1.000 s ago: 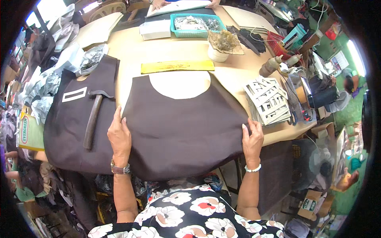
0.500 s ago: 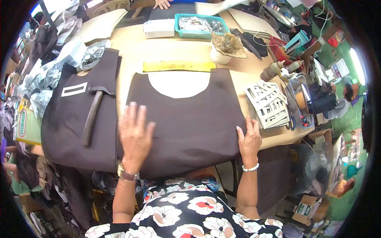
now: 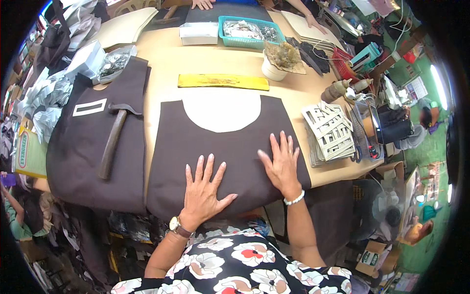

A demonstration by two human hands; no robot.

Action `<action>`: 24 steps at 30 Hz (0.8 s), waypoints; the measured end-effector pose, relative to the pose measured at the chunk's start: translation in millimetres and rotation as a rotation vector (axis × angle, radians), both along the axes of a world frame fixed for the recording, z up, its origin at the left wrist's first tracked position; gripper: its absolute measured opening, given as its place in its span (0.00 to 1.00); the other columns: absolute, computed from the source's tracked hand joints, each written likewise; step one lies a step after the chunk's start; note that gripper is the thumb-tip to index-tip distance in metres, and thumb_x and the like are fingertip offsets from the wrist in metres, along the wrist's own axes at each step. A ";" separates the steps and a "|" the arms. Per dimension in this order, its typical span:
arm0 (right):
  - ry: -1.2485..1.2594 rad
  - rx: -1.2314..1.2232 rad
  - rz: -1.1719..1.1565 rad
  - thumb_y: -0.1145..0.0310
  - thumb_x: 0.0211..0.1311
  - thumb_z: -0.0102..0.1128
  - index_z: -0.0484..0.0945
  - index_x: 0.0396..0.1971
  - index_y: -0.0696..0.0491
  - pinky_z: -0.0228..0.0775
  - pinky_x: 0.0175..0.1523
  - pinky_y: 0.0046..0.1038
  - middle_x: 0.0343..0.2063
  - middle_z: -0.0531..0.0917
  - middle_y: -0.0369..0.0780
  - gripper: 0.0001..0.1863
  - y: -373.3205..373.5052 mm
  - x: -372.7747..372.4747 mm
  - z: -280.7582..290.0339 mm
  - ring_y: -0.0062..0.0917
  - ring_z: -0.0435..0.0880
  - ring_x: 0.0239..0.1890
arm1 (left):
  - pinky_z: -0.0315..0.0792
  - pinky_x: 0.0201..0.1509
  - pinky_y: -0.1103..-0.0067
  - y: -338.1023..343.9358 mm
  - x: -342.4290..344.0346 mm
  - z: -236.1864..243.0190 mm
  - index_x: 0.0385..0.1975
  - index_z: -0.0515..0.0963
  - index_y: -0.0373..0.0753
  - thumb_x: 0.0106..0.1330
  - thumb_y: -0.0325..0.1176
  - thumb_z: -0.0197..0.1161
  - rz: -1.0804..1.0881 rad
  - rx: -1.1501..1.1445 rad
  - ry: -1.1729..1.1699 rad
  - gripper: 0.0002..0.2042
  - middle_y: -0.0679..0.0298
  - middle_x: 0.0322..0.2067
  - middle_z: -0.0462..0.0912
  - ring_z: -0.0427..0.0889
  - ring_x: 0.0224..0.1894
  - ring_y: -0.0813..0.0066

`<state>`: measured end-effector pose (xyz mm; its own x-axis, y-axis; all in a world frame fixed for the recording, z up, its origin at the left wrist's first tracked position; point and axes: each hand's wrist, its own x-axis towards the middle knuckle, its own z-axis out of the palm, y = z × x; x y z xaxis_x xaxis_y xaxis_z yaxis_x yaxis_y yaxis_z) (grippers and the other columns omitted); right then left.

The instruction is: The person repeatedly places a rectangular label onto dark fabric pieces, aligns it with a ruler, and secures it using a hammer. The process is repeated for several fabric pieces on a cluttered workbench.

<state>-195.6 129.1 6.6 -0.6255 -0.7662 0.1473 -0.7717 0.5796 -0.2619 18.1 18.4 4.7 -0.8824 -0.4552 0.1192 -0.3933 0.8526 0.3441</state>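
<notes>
A dark brown fabric panel [image 3: 230, 157] with a rounded cut-out lies on the table in front of me. White material [image 3: 223, 112] shows through the cut-out. My left hand [image 3: 204, 192] rests on the panel's near part, palm down and fingers spread. Farther right, my right hand [image 3: 282, 169] also presses down on the cloth, its fingers stretched out. Neither hand grips anything. Beyond the cut-out lies a yellow strip [image 3: 223, 82]. To the left, a hammer [image 3: 113, 142] and a white rectangular frame [image 3: 89, 107] rest on more dark brown panels [image 3: 81, 159].
Cream cut-out templates [image 3: 329, 131] are stacked at right, near brown bottles [image 3: 337, 89]. A white pot [image 3: 273, 72], a teal basket [image 3: 226, 41] and a white box [image 3: 199, 35] stand farther back. Another person's hands [image 3: 202, 4] rest at the far edge.
The panel has shifted nearer to me, away from the yellow strip. My left hand has moved right and nearer; my right hand has left the panel's right edge and moved inward onto the cloth.
</notes>
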 end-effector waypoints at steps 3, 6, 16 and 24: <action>0.083 -0.188 0.132 0.50 0.63 0.52 0.70 0.55 0.58 0.48 0.64 0.56 0.61 0.64 0.55 0.29 -50.4 -17.0 17.2 0.52 0.60 0.63 | 0.43 0.67 0.46 0.6 0.5 3.2 0.64 0.63 0.44 0.55 0.61 0.59 0.010 0.001 0.011 0.39 0.49 0.66 0.55 0.50 0.69 0.47; 0.118 -0.430 0.362 0.58 0.63 0.54 0.76 0.47 0.57 0.59 0.58 0.45 0.53 0.72 0.50 0.20 -133.2 -46.8 17.5 0.43 0.68 0.57 | 0.42 0.67 0.46 -0.5 2.8 3.2 0.65 0.62 0.44 0.55 0.63 0.58 0.008 -0.006 0.015 0.40 0.48 0.66 0.55 0.50 0.69 0.46; 0.188 -0.323 0.423 0.55 0.60 0.57 0.74 0.35 0.51 0.58 0.56 0.45 0.44 0.77 0.43 0.14 -228.7 -96.4 -22.7 0.36 0.71 0.52 | 0.45 0.65 0.45 7.5 7.6 2.3 0.64 0.64 0.44 0.55 0.65 0.57 0.030 0.041 0.022 0.40 0.47 0.66 0.55 0.52 0.68 0.45; -0.075 -0.500 0.435 0.54 0.58 0.60 0.74 0.28 0.53 0.70 0.29 0.35 0.19 0.81 0.43 0.16 -172.9 -51.9 63.4 0.38 0.82 0.23 | 0.47 0.66 0.47 7.2 4.9 -5.7 0.62 0.65 0.42 0.59 0.55 0.58 0.024 -0.032 0.058 0.34 0.49 0.65 0.58 0.54 0.68 0.47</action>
